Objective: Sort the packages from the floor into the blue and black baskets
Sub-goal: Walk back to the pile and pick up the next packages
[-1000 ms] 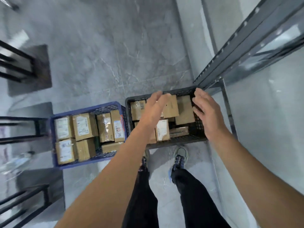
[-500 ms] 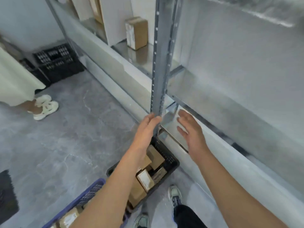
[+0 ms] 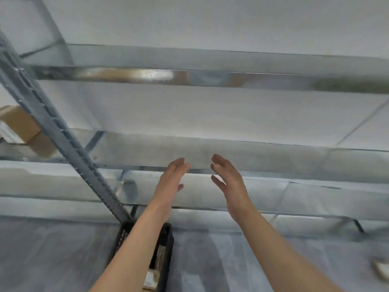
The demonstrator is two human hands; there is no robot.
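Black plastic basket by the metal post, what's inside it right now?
In the black slatted plastic basket, a brown cardboard package with a pale label shows near the frame's bottom. The left forearm covers the rest, so other contents are hidden.

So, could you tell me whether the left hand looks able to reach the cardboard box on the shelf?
Probably not straight away: the left hand is open and empty, but the cardboard box sits far to its left, beyond the slanted metal upright, which stands between them.
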